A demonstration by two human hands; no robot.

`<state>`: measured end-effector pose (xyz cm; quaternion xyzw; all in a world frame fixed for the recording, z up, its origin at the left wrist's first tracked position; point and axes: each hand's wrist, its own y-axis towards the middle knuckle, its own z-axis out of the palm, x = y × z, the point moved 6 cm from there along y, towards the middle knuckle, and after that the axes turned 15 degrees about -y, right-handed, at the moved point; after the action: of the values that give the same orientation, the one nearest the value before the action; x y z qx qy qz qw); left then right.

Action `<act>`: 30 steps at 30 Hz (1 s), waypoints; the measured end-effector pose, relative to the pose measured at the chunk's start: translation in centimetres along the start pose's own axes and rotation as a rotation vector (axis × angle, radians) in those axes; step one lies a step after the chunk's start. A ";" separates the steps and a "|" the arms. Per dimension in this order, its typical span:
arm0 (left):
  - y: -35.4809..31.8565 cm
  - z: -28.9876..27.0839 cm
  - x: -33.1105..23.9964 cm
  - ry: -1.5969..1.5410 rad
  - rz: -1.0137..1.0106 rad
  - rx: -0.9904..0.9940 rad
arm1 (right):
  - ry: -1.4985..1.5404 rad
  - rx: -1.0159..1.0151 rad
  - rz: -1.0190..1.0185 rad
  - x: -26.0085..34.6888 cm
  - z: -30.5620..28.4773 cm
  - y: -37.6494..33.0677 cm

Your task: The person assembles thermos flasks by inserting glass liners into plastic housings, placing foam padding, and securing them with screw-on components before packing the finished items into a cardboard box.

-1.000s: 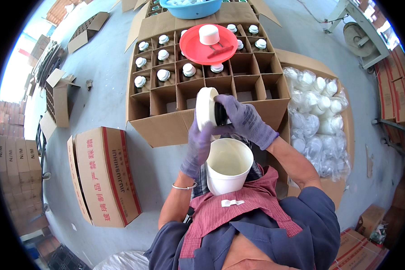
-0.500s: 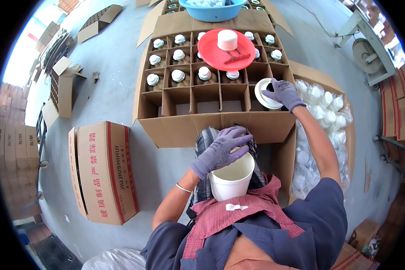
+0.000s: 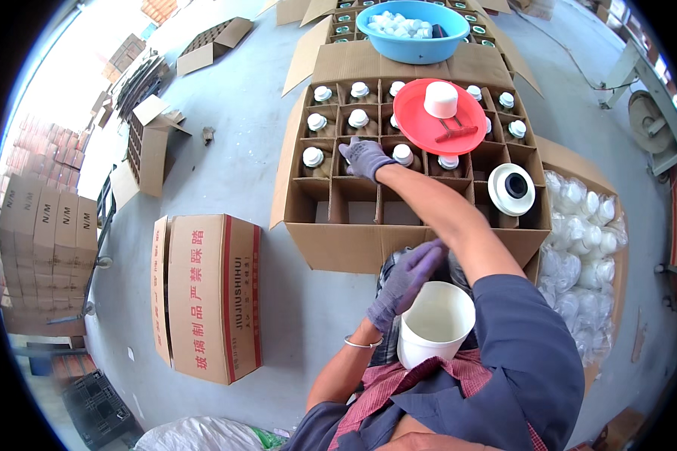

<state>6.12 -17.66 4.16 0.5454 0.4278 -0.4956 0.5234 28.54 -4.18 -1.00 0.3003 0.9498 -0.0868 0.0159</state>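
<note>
Over divided carton (image 3: 338, 248): bottle (image 3: 403, 155) upright.

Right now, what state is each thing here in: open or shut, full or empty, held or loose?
Divided carton: flaps open, back cells hold capped bottles, front cells empty.
White bucket: upright, open, looks empty.
Left hand: gloved, on the bucket rim.
Right hand: gloved, reaching onto a bottle in the carton.
White disc: lying loose on the carton.
Red lid: flat on the bottles, white cap on it.
Blue basin: full of white caps.
Printed box: shut.
</note>
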 end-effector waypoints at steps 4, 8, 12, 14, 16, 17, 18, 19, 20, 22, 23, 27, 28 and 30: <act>-0.7 -5.9 2.0 -0.312 0.021 -0.501 | 0.013 -0.191 -0.037 -0.7 -4.4 -4.1; -0.7 -11.8 3.3 -0.828 0.036 -0.757 | 0.156 -0.686 -0.184 -1.4 -12.0 -13.6; 2.0 -9.4 1.2 -1.177 0.040 -0.273 | 0.509 -0.835 -0.202 -2.7 -14.4 -23.3; 2.2 -7.2 0.9 -1.261 0.060 -0.185 | 0.573 -0.862 -0.129 -3.5 -14.0 -26.7; 2.3 -4.6 -0.4 -1.386 0.067 -0.100 | 0.569 -0.929 -0.089 -3.8 -12.9 -29.7; 2.5 -3.9 -1.0 -1.344 0.055 -0.128 | 0.504 -0.991 -0.069 -3.7 -12.7 -31.4; 2.5 -3.5 -1.5 -1.299 0.044 -0.161 | 0.493 -1.023 -0.053 -3.5 -12.2 -32.8; 2.3 -3.4 -1.8 -1.255 0.032 -0.201 | 0.487 -1.051 -0.038 -3.2 -11.3 -34.2; 2.5 -4.0 -2.0 -1.142 0.027 -0.269 | 0.532 -1.038 -0.052 -2.9 -9.9 -35.4; 2.4 -4.8 -3.7 -0.853 0.068 -0.259 | 0.709 -0.866 -0.096 -2.9 -6.8 -38.0; 2.1 -4.3 -5.8 -0.640 0.111 -0.210 | 0.754 -0.765 -0.107 -3.0 -5.4 -39.7; -1.8 -0.9 -8.3 -0.070 -0.116 -0.108 | 1.047 -0.517 0.132 -1.8 2.4 -46.9; -3.6 -0.6 -7.7 -0.072 -0.168 -0.101 | 0.988 -0.509 0.109 -0.5 3.7 -48.8; -8.6 -1.8 -6.1 -0.041 -0.218 -0.257 | 0.892 -0.449 0.048 2.8 5.3 -51.9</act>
<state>-3.08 -14.83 8.84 0.4140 0.5334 -0.5017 0.5407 -3.64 -45.27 1.58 0.3191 0.8521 0.2569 -0.3257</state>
